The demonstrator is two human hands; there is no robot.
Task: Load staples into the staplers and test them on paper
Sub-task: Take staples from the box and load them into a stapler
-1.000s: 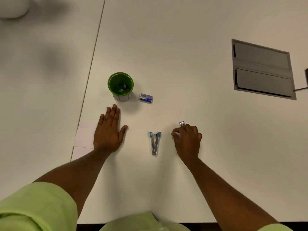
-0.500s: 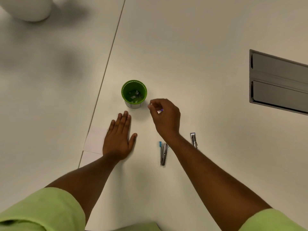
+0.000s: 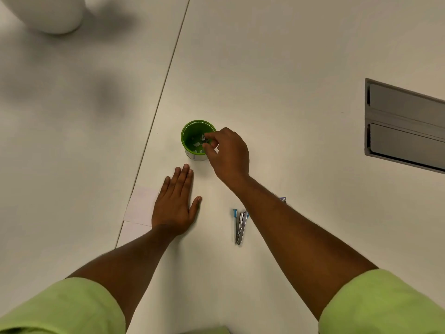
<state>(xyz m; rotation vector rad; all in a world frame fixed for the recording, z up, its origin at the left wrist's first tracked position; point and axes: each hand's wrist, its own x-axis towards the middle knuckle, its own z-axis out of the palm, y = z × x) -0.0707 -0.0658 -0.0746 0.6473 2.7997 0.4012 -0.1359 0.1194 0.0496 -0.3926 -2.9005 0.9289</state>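
Note:
A green cup [image 3: 186,131] with small scraps and metal bits inside stands on the white table. My right hand [image 3: 228,155] hovers over its right rim, thumb and forefinger pinching a small metal staple piece [image 3: 206,140]. My left hand [image 3: 175,206] lies flat on the table, its edge on a white paper sheet [image 3: 140,204]. A small metal stapler [image 3: 239,225] with blue tips lies opened up beside my right forearm. Only the tip of a second stapler [image 3: 283,199] shows behind that forearm. The staple box is hidden under my right hand.
A grey metal cable hatch [image 3: 404,126] is set into the table at the right. A white rounded object [image 3: 48,13] stands at the far left top. A seam [image 3: 163,92] between two tabletops runs diagonally past the cup's left.
My right hand went from beside the small stapler up to the staple box, then left over the green cup. The left hand stayed flat. The camera shifted, moving everything right and down.

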